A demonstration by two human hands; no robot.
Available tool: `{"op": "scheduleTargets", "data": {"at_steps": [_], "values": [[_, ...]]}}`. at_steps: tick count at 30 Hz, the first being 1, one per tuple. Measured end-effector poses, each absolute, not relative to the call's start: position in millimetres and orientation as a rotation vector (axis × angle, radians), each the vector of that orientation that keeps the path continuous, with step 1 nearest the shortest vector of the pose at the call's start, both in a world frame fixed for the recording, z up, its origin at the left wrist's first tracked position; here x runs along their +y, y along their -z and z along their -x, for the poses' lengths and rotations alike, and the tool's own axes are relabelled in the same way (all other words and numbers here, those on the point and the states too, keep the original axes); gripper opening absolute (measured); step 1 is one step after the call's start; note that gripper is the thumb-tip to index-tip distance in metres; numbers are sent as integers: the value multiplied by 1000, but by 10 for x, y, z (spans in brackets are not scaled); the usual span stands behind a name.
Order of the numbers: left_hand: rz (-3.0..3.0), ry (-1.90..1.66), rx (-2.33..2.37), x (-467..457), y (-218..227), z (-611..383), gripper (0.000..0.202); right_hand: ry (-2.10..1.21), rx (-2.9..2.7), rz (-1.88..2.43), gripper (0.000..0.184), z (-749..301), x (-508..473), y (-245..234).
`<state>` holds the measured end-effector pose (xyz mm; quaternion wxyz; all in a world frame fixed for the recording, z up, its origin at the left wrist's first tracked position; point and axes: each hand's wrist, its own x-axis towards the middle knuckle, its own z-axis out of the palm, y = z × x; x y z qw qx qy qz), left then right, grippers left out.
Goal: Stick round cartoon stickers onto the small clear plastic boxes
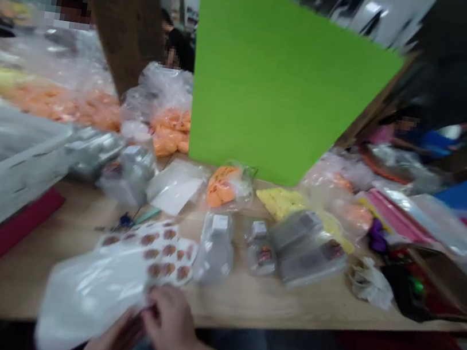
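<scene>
A glossy white sheet (91, 288) hangs partly over the table's front edge. My left hand (117, 335) is closed at its lower right edge, holding it. Close against it, my right hand (171, 323) has its fingers bent together in a pinch; what lies between them is hidden by blur and by the fingers. Just beyond the hands lie sheets of round brown-and-orange stickers (168, 251), partly under the white sheet. To their right is a stack of clear plastic bags with a white label (214, 256).
Smaller labelled bags (263, 254) and a wide clear bag stack (310, 249) lie to the right. Orange (222, 188) and yellow packets (279, 203) sit before an upright green board (272, 88). Scissors (126, 219) lie left; crumpled tissue (372, 284) lies right. Other people are in the background.
</scene>
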<state>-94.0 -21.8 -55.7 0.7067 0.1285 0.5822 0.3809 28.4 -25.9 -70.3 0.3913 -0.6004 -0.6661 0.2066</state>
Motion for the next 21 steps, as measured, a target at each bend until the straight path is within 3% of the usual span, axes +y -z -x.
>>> {"op": "scheduleTargets", "data": {"at_steps": [5, 10, 21], "values": [[-267, -930, 1181, -325, 510, 862, 27, -634, -1679, 1481, 29, -307, -398, 640], [-253, -982, 1175, -346, 545, 901, 36, -539, -1690, 1516, 20, -314, -411, 675], [-309, -902, 1105, -343, 522, 972, 37, -679, -1680, 1564, 19, -304, -382, 709]]}}
